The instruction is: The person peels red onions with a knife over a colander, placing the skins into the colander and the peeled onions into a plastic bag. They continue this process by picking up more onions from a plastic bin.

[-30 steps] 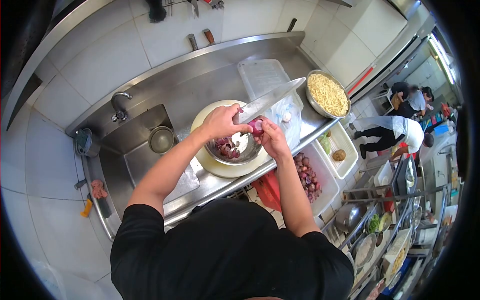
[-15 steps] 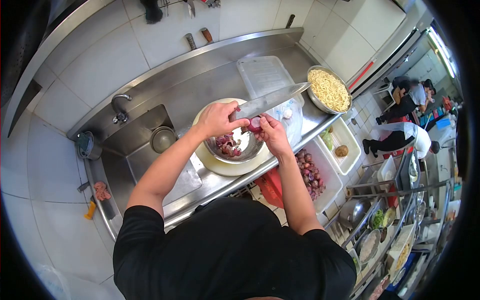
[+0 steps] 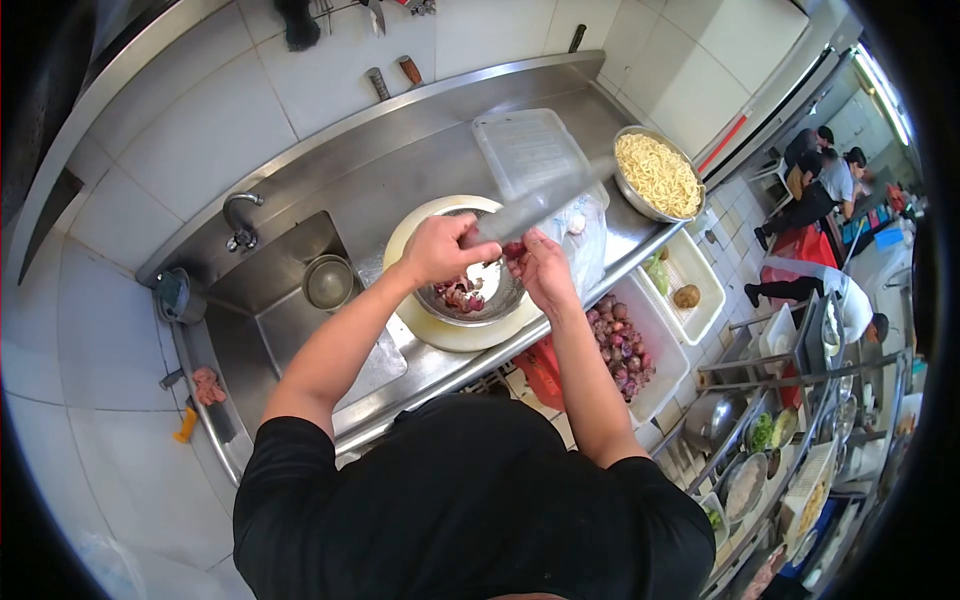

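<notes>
My left hand (image 3: pixel 437 250) is closed round a large, wide-bladed kitchen knife (image 3: pixel 545 205); its blade is blurred and points up and to the right. Close beside it, my right hand (image 3: pixel 547 268) grips a red onion (image 3: pixel 516 254), partly hidden by my fingers and the blade. Both hands are over a metal bowl (image 3: pixel 507 306) with purple onion skins (image 3: pixel 459 294) in it. Under the bowl lies a thick, round, cream-coloured chopping board (image 3: pixel 425 332).
A sink (image 3: pixel 265 300) is on the left. A clear plastic container (image 3: pixel 525 145) and a bowl of noodles (image 3: pixel 658 175) stand to the right. A tub of red onions (image 3: pixel 625 350) and a white basket (image 3: pixel 705 305) sit below the counter edge. Co-workers are at far right.
The knife blade has swung slightly and is now blurred by motion. The onion has turned in my right hand and shows less. A co-worker at far right has shifted.
</notes>
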Available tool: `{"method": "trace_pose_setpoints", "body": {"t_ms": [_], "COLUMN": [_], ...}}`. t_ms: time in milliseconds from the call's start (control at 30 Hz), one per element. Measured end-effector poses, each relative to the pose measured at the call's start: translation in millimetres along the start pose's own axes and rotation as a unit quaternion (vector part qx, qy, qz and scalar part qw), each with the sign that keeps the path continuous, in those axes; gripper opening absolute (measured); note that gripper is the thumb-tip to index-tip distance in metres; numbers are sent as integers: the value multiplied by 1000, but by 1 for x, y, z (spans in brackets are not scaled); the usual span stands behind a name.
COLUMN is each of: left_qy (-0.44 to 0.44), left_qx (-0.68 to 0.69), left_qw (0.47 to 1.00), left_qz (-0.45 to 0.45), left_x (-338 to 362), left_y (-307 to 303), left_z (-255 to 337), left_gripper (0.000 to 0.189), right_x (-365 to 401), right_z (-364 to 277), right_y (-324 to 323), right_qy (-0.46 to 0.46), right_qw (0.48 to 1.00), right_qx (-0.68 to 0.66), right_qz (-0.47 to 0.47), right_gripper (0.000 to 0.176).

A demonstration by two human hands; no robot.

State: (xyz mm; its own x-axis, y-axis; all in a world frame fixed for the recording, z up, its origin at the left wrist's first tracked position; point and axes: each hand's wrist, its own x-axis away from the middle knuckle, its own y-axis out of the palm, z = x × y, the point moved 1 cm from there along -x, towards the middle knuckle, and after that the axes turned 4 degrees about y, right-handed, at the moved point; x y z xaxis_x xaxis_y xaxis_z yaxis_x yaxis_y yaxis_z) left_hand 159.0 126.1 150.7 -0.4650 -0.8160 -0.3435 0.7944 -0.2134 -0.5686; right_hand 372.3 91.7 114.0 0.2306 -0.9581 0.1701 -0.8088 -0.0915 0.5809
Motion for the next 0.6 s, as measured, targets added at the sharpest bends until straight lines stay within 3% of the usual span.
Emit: {"method": "trace_pose_setpoints", "body": {"t_ms": [67,233,367,600], "left_qy": [-40,-13,39,53], "left_qx": [35,-37,-74,-121], "left_qw": [998,999,996,991], "left_qz": [35,-26,3,32], "left_x": [-5,-12,-14,-15], "left_y": [-9,-21,-15,-10], "left_z": [0,0,2,-1], "left_gripper": [47,67,59,45], "right_x": [4,8,7,-2], "right_z": [-7,-16,-14,-13], "right_y": [4,15,16,8], "right_qy": [13,31,49,72], "right_qw": [1000,999,998,996], "right_qx": [6,6,28,47], "right_qz": [2,-21,-12,32], "right_gripper": [31,36,35,24]}}
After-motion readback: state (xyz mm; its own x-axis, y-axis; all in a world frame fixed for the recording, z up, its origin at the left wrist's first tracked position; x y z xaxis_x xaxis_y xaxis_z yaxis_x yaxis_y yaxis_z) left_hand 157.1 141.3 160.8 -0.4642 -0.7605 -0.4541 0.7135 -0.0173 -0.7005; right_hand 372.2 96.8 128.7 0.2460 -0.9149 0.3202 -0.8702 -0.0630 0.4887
